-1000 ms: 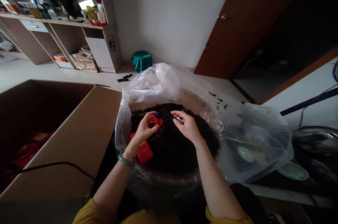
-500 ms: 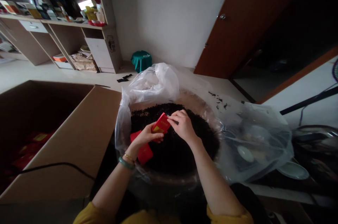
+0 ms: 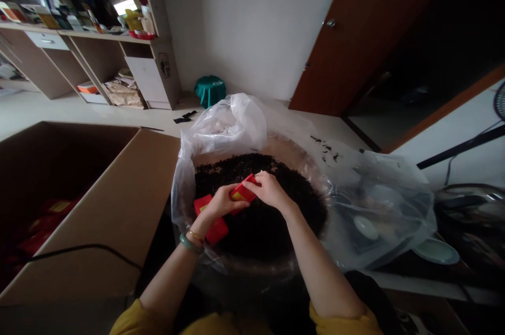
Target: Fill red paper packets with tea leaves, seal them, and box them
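Note:
A small red packet (image 3: 245, 191) with a yellow patch is held between both hands above a heap of dark, dry, leaf-like bits (image 3: 272, 232). My left hand (image 3: 221, 202), with bangles at its wrist, is closed around the packet's lower left end. My right hand (image 3: 271, 189) is closed on its upper right end, fingers over the top edge. Partly behind my left wrist, more red packets (image 3: 218, 232) lie on the heap. The heap fills a round container lined with a clear plastic bag (image 3: 246, 119), bunched up at the far side.
On the left stands an open cardboard box (image 3: 130, 203) holding several red packets (image 3: 47, 219). Sheet plastic (image 3: 379, 209) spreads to the right, near a pale dish (image 3: 436, 251). Behind are a green-covered stool (image 3: 210, 91), a desk unit (image 3: 148, 77) and a brown door (image 3: 327, 56).
The packet first pointed away with dark material at its mouth, then turned its face toward me. Now it lies more slanted, and my right hand has moved from its corner to grasp its end.

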